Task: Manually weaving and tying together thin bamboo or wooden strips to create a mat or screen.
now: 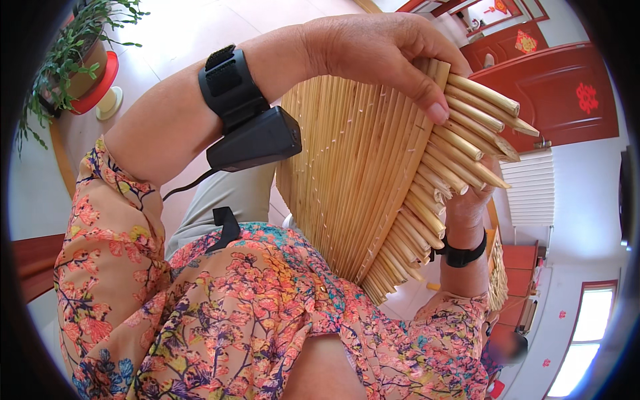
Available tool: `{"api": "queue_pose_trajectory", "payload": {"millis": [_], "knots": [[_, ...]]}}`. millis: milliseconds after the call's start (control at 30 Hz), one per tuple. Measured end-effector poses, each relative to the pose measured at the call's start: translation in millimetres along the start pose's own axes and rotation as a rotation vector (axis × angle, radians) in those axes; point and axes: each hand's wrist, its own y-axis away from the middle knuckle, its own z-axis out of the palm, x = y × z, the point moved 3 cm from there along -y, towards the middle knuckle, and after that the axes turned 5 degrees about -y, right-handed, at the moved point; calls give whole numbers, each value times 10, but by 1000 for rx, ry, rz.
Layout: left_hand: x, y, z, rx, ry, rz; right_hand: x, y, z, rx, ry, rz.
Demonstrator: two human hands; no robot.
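A mat of pale yellow plant stalks [340, 147], sewn with rows of light thread, stands tilted in front of my body. Along its right side a crosswise stalk strip edges the mat, and uneven cut stalk ends [460, 143] stick out past it. My left hand [387, 53] is closed over the mat's upper corner, thumb pressed on the strip and fingers behind. Partly covered by the stalk ends, my right hand [472, 207] is at the right edge, against the mat's far side; its fingers are hidden.
A potted green plant [83, 67] stands on a red stand at the upper left. Red doors [553, 93] and a white radiator [530, 187] are at the right. Another bundle of stalks [497, 273] lies beyond my right arm, and a person [503, 350] is at the lower right.
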Motion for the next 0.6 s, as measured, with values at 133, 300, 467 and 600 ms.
{"api": "queue_pose_trajectory", "payload": {"millis": [133,300,467,600], "knots": [[54,20,-15,-18,-70,-36,-1,-8,6,64,-47,154],[20,-2,-23,-42,-104,-8,-28,-1,-6,-30,141,-126],[26,-2,-38,-31,-16,-6,-35,0,12,-14,111,-102],[83,10,-33,15,-55,-32,15,16,50,-9,103,-122]]}}
